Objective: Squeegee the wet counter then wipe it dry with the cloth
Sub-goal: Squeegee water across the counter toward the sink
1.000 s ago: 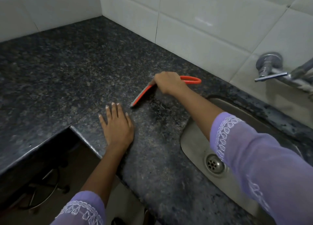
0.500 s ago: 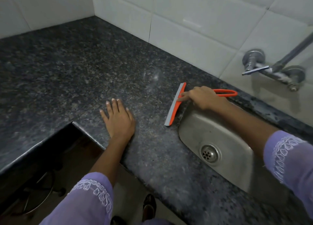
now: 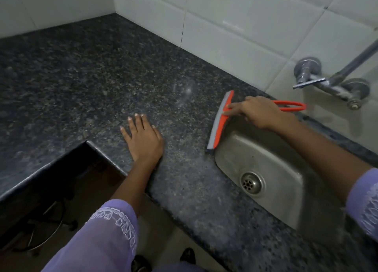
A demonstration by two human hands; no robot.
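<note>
An orange squeegee with a grey rubber blade lies along the left edge of the steel sink. My right hand grips its handle near the head, one finger stretched onto the head; the looped end of the handle sticks out behind the hand toward the wall. My left hand rests flat with straight fingers on the dark speckled granite counter, near the inner corner of the counter's front edge. No cloth is in view.
A metal tap is fixed to the white tiled wall above the sink. The counter is L-shaped, with a dark open space below its front edge at the left. The sink drain lies near the sink's front.
My right hand drew the squeegee from the middle of the counter rightward to the sink's edge a second ago; since half a second ago it has hardly moved. The left hand stayed flat in place.
</note>
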